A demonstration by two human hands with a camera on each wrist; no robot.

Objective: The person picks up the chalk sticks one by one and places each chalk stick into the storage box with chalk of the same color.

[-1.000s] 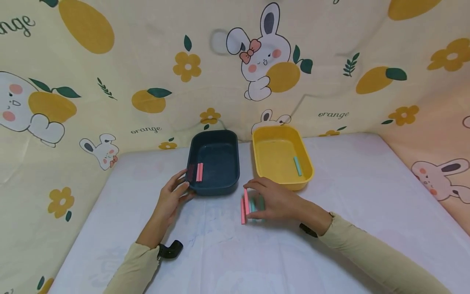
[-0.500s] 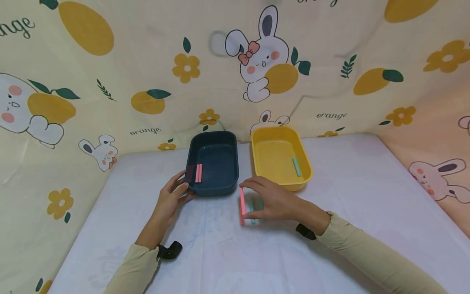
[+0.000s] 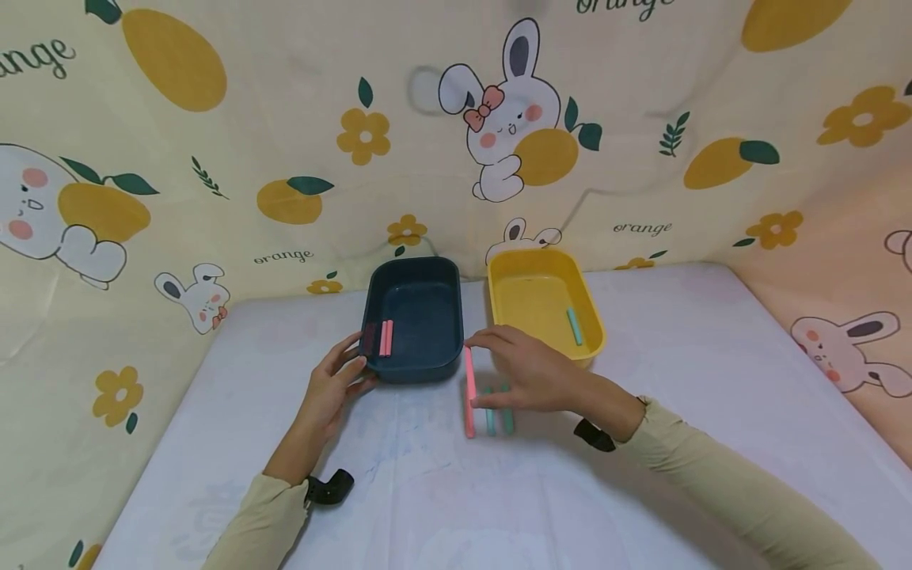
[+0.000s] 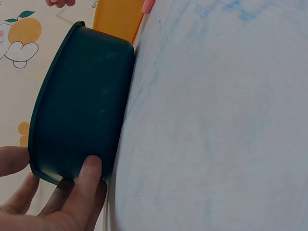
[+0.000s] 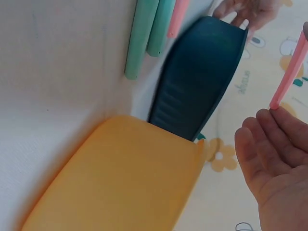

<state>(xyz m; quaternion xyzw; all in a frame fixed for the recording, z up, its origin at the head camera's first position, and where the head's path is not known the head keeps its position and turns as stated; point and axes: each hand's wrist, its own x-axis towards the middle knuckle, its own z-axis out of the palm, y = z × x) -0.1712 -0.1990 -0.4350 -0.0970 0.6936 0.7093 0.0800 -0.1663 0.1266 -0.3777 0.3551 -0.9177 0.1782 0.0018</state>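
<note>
My right hand (image 3: pixel 534 372) pinches a pink chalk stick (image 3: pixel 469 372) by its two ends, above the table in front of the bins. In the right wrist view, a fingertip meets one end of the held chalk (image 5: pixel 288 74). Below it, another pink chalk stick (image 3: pixel 469 425) lies beside two green chalk sticks, one lighter (image 3: pixel 490 425) and one darker (image 3: pixel 508 421). My left hand (image 3: pixel 331 388) holds the near left corner of the dark blue bin (image 3: pixel 420 372), with digits against its outer walls (image 4: pixel 89 96). Two pink chalk sticks (image 3: pixel 386 339) lie inside that bin.
To the right of the dark bin stands a yellow bin (image 3: pixel 502 305) with one light green chalk stick (image 3: pixel 574 326) in it. Both bins are at the table's back edge, against a patterned cloth (image 3: pixel 399 182). A white cover (image 3: pixel 399 507) lies over the table.
My right hand has lifted the pink chalk stick and carried it slightly left and up, away from the chalk on the table. The left hand stays at the dark bin.
</note>
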